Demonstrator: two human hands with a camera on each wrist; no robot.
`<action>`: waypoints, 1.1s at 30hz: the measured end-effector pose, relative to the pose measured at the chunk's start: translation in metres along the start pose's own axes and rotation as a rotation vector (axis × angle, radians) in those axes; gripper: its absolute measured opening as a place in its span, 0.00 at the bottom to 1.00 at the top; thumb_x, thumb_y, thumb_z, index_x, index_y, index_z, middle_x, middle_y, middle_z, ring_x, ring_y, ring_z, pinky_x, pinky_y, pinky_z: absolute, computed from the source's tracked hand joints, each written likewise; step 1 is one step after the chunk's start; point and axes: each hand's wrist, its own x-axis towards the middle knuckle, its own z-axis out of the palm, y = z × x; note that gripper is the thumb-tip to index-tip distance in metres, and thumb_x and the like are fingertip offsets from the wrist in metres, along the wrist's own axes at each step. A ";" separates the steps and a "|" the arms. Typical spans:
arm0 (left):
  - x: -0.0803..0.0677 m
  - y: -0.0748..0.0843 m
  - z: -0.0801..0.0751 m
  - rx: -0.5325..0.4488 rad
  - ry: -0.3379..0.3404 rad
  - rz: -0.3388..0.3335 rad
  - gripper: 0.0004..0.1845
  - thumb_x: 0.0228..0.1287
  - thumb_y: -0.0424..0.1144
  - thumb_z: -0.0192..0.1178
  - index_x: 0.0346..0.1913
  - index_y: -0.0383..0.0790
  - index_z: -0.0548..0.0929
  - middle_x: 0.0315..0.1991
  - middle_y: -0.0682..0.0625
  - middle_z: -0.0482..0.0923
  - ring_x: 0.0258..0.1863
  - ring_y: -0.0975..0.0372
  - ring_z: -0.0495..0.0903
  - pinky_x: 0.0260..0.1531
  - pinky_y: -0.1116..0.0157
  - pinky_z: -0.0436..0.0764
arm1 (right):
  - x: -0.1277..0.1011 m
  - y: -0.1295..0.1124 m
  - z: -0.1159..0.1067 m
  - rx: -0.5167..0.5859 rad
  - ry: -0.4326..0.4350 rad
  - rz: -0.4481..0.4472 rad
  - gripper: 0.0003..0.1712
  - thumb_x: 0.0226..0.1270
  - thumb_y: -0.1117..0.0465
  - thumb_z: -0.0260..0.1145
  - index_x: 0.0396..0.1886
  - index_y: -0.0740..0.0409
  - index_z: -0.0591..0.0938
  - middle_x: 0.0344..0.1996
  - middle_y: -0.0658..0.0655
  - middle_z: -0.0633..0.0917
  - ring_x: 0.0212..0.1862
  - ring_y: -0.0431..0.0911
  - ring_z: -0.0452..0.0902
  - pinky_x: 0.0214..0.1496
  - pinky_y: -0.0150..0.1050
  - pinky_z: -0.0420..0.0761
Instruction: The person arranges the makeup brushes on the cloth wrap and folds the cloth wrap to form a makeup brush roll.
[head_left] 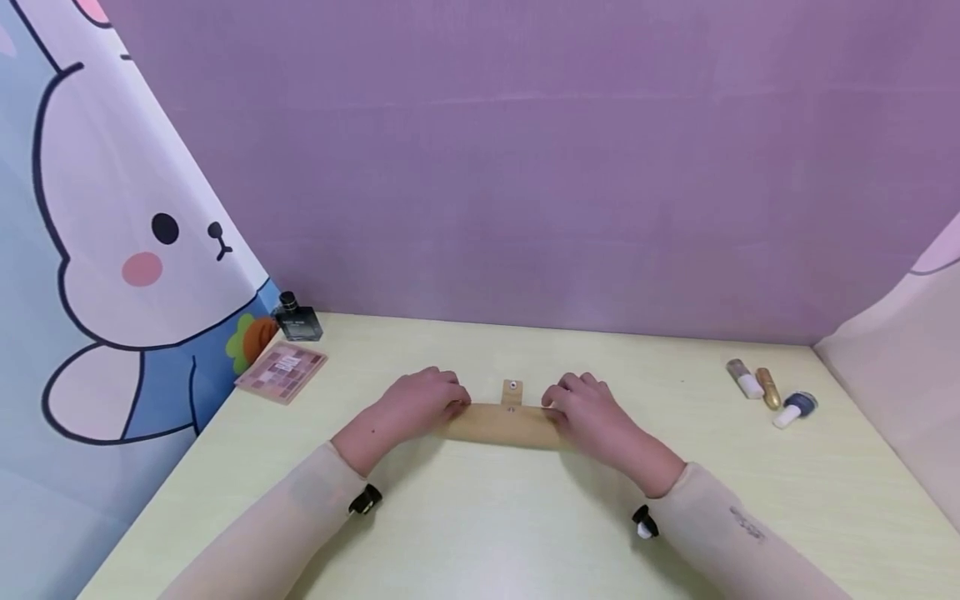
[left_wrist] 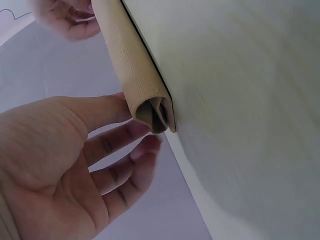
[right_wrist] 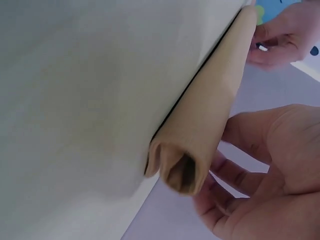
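Observation:
A tan rolled-up pouch (head_left: 502, 427) lies across the middle of the table, looking like leather. Its short strap (head_left: 512, 387), with a metal snap, sticks out from the far side. At the left end my left hand (head_left: 422, 406) holds the roll between thumb and fingers. My right hand (head_left: 597, 418) grips the other end in the same way. In the left wrist view, the roll (left_wrist: 132, 60) shows its folded layers at the open end, thumb against its side. The right wrist view shows the pouch (right_wrist: 202, 107) coiled into a hollow tube, fingertips behind it.
At the back left stand a dark perfume bottle (head_left: 298, 323) and a flat eyeshadow palette (head_left: 282, 372). To the right lie a small bottle with a grey end (head_left: 745, 379), a gold tube (head_left: 768, 389) and a dark blue bottle with a white cap (head_left: 795, 408). A purple backdrop (head_left: 525, 167) borders the table's far edge.

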 end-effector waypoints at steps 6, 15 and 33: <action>0.000 0.008 -0.004 -0.014 -0.004 0.063 0.09 0.77 0.35 0.63 0.49 0.39 0.93 0.43 0.47 0.87 0.43 0.55 0.84 0.49 0.58 0.87 | 0.007 -0.009 0.003 0.054 -0.007 -0.027 0.08 0.67 0.71 0.74 0.44 0.62 0.90 0.42 0.58 0.87 0.42 0.49 0.79 0.49 0.46 0.86; -0.004 0.024 -0.003 -0.056 -0.087 0.068 0.19 0.82 0.44 0.60 0.66 0.41 0.86 0.57 0.45 0.88 0.54 0.53 0.84 0.59 0.56 0.85 | 0.022 -0.011 0.009 0.156 -0.081 0.027 0.13 0.70 0.73 0.68 0.52 0.68 0.87 0.40 0.60 0.90 0.42 0.50 0.85 0.52 0.49 0.89; -0.005 0.032 -0.007 -0.042 -0.118 0.045 0.22 0.82 0.48 0.60 0.70 0.44 0.83 0.60 0.45 0.87 0.57 0.53 0.84 0.62 0.55 0.84 | 0.034 0.006 0.012 0.445 -0.293 0.172 0.25 0.81 0.63 0.61 0.73 0.62 0.77 0.48 0.54 0.89 0.46 0.42 0.83 0.54 0.44 0.84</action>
